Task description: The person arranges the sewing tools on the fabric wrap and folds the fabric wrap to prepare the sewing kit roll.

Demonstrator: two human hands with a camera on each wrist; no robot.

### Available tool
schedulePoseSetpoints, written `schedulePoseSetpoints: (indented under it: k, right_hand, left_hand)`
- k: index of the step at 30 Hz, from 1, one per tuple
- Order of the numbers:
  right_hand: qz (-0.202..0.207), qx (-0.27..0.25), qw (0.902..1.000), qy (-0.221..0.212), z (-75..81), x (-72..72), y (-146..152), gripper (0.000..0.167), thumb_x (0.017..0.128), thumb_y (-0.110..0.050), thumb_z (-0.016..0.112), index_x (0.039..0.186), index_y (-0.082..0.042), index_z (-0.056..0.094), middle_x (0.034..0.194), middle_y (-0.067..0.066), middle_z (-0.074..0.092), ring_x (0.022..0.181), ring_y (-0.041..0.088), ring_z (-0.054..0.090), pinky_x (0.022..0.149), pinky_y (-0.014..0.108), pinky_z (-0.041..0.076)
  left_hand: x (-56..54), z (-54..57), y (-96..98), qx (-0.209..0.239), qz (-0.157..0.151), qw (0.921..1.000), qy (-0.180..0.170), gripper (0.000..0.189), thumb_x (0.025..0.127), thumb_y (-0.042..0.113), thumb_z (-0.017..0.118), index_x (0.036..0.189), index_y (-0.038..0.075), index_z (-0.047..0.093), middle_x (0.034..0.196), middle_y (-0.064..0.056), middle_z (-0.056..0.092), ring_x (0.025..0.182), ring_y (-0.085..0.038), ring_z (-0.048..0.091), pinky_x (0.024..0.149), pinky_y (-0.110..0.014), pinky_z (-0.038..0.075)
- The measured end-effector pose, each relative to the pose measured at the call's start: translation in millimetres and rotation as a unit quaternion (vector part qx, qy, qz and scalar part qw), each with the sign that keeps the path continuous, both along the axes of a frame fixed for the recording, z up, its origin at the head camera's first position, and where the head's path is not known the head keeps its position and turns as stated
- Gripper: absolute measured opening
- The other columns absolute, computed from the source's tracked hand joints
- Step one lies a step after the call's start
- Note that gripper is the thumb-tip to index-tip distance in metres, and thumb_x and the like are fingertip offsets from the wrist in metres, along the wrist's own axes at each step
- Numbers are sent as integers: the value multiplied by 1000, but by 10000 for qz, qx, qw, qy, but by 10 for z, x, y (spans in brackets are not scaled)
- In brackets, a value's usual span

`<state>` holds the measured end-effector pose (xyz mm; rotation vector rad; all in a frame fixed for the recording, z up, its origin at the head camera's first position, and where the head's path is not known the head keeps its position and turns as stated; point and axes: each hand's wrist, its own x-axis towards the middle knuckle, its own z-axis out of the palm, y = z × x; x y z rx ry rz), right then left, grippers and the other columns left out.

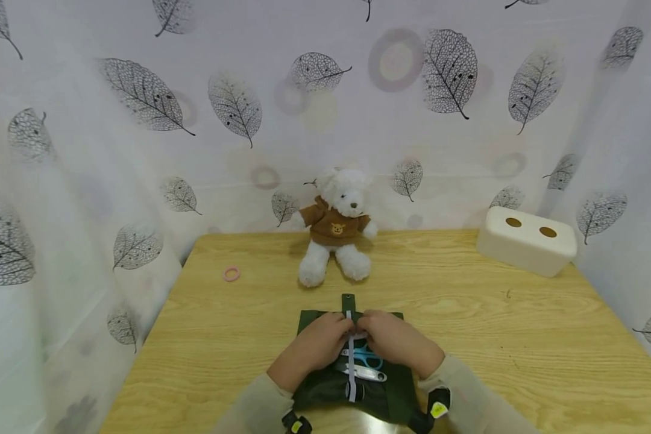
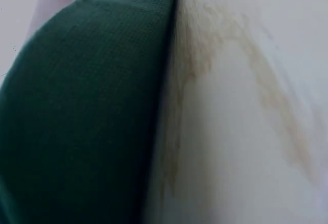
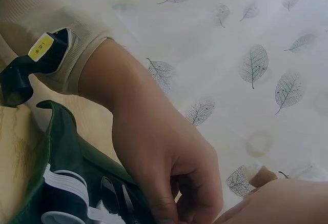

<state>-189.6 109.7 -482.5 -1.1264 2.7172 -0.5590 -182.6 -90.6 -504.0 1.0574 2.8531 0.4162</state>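
A dark green fabric organizer [image 1: 398,386] lies open on the table. A white elastic strap [image 1: 351,361] runs down its middle over blue-handled scissors [image 1: 370,357], a white-handled tool [image 1: 370,373] and a black-and-white roll [image 1: 359,392]. Both hands meet at the strap's upper part. My left hand [image 1: 322,339] curls its fingers and pinches the strap from the left. From the right, the curled fingers of my right hand [image 1: 398,339] pinch a small pale thing, mostly hidden. Green fabric [image 2: 87,106] fills much of the left wrist view. The left hand [image 3: 166,147] shows large in the right wrist view.
A white teddy bear in a brown hoodie [image 1: 336,226] sits at the table's back. To its left lies a pink ring [image 1: 231,274]. A cream box with two holes [image 1: 526,244] stands at the back right. A leaf-print curtain [image 1: 314,132] hangs behind.
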Motion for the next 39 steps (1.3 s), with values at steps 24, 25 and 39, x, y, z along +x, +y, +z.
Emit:
schedulePoseSetpoints:
  k: [24,25,39]
  right_hand:
    - [109,-114,9998,140,-45,-27,144,11,94,-5,67,99,-11,75,94,-1,64,82,10,61,70,29,53]
    - [121,-110,9997,184,-47,0,167,10,94,-8,69,100,-11,75,96,-1,63,83,10,61,71,30,53]
    - [807,-405,9954,325,-38,463,472,35,84,-50,79,107,-24,72,115,-6,59,101,9,57,84,31,54]
  left_hand:
    - [26,-6,-73,160,-132,9988,-453,25,103,21,61,127,19,68,118,3,60,106,-12,58,92,-30,50]
    - [46,-8,-93,165,-176,9986,-479,27,103,24,60,128,19,67,122,2,60,109,-12,58,94,-31,50]
    - [490,52,-253,169,-1277,9903,-511,55,90,60,67,135,30,59,150,5,45,138,-18,41,108,-45,41]
